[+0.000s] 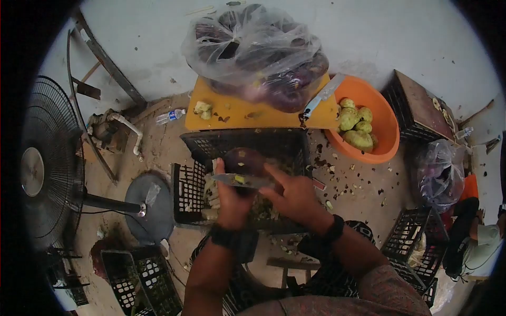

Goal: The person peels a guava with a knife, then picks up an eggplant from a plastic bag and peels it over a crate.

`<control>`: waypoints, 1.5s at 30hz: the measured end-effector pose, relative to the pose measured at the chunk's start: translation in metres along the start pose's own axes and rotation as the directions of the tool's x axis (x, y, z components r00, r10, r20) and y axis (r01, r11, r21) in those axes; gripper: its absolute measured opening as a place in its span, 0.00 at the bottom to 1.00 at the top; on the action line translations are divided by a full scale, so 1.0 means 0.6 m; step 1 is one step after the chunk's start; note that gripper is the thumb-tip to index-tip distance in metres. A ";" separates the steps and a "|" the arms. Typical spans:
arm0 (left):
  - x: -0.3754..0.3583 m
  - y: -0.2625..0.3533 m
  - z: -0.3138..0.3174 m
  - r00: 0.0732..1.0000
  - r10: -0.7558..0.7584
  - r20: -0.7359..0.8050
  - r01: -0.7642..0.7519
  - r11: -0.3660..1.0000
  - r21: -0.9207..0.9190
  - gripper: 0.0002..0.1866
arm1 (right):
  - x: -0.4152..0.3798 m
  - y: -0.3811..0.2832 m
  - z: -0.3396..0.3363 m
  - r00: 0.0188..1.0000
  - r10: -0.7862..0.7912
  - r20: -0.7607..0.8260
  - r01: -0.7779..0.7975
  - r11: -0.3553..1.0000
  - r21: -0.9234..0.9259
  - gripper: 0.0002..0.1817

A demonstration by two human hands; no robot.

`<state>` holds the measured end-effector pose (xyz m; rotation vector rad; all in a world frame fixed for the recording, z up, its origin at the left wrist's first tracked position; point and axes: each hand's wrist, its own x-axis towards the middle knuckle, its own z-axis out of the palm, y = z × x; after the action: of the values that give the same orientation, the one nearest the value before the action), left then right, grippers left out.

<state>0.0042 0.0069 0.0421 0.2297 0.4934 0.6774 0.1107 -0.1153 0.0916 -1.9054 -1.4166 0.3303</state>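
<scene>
My left hand [233,199] is wrapped round a large, dark purple vegetable [243,160], which looks like an eggplant, from its near left side. My right hand [296,197] grips a knife [245,181]; the broad blade points left across the near side of the eggplant, with a yellow-green scrap on it. The knife's handle is hidden in my fingers. Both hands are over a black plastic crate [191,192] with peelings and pale pieces inside.
Beyond the crate, a yellow board [211,120] bears a clear bag of dark purple vegetables [263,58] and another blade [321,98]. An orange basin [389,126] holds several yellow-green peeled vegetables [358,121]. A fan [39,168] stands left; crates [411,237] stand right. Scraps litter the floor.
</scene>
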 end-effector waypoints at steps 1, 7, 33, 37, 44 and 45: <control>-0.001 -0.001 -0.001 1.000 0.010 0.014 -0.010 1.000 0.011 0.33 | 0.000 0.000 -0.002 1.000 0.001 0.000 -0.001 1.000 0.001 0.29; -0.004 -0.002 0.007 1.000 -0.024 0.020 0.024 1.000 -0.013 0.33 | 0.001 0.005 -0.009 0.999 -0.001 0.050 0.004 0.998 -0.062 0.29; -0.012 -0.009 0.005 1.000 0.020 0.017 -0.021 0.998 0.055 0.33 | 0.003 -0.008 -0.004 0.987 0.118 0.108 -0.131 0.984 0.122 0.37; -0.011 -0.010 0.002 0.999 0.032 0.012 -0.033 0.999 0.040 0.33 | 0.003 -0.004 -0.001 0.992 0.081 0.094 -0.087 0.995 0.055 0.37; -0.018 -0.005 0.006 0.998 0.007 0.070 -0.006 1.000 -0.014 0.27 | 0.003 0.006 -0.009 0.987 0.018 0.159 -0.020 1.000 0.016 0.35; -0.018 -0.004 0.008 0.998 0.007 0.069 -0.006 1.000 -0.014 0.27 | 0.003 0.007 -0.012 0.984 0.017 0.177 -0.019 1.000 0.009 0.35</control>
<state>0.0009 -0.0022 0.0491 0.2412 0.4215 0.6769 0.1185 -0.1168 0.0942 -1.9201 -1.5094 0.5259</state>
